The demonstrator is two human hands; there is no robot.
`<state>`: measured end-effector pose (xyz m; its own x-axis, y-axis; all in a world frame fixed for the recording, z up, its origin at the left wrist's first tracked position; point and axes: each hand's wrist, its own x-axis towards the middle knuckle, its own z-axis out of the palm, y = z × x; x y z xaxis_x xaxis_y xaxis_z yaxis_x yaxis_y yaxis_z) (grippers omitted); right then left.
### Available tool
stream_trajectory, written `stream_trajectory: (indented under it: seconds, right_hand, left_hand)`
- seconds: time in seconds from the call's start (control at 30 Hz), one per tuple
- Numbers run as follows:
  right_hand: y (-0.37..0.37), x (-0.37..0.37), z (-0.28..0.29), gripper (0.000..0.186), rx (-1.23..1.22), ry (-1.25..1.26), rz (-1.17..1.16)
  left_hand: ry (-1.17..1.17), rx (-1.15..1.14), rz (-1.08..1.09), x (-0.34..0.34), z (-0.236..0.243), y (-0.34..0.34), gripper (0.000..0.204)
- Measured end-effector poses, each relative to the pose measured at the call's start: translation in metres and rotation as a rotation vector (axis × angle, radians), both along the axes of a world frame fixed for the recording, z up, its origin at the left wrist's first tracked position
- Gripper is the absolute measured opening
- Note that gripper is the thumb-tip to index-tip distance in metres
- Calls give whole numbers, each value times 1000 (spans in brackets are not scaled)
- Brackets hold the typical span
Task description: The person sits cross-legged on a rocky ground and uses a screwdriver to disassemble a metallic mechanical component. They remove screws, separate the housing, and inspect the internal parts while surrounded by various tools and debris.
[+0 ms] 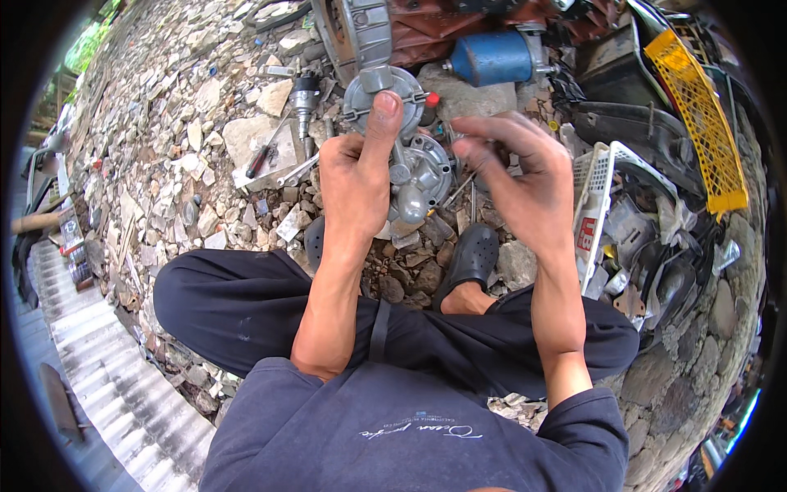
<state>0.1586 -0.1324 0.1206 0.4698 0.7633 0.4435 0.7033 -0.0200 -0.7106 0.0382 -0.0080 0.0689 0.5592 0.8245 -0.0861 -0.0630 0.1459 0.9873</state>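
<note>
Item: carburettor (414, 176), grey cast metal, round-bodied, held up in front of me over the rubble ground (172, 131), between my knees and the engine (426, 29).

Left hand (354, 176): clamped on the carburettor from its left side, thumb stretched up onto the round cap at the top. Grip looks firm; it carries the whole weight.

Right hand (525, 176): fingers curled and pinched together just right of the carburettor, near it but, as far as I can see, not gripping the body. Whether they pinch a small part I cannot tell.

Handling note: I judge the work goes best with my left hand holding the body steady and level, my right working lightly, so nothing small drops into the stones.

Nearby: screwdriver (261, 158) with red-and-black handle on a flat stone; blue cylinder (492, 56) on the engine; yellow grid panel (697, 115); white basket (602, 193) of parts; black clog (471, 254) on my foot.

Not legible: the carburettor's left face and underside, covered by my left palm; anything between my right fingertips; the engine, cut off at the top edge; the dark parts heap on the right, too tangled to sort.
</note>
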Motion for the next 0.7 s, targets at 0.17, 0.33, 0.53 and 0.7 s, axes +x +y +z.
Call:
stream_trajectory:
  seconds: [0.17,0.33,0.53,0.7]
  right_hand:
    - [-16,-13,19,20,-75,-3,46]
    - [-23,-17,17,15,-35,-74,51]
    - [-21,-26,14,11,124,-222,-39]
    - [-20,-27,2,11,392,480,-259]
  left_hand:
    - [8,86,-87,-8,23,-16,68]
    - [-41,64,-78,-13,25,-26,71]
    - [-81,-61,-82,-20,22,-28,69]
    - [-320,-343,-43,-16,38,-36,65]
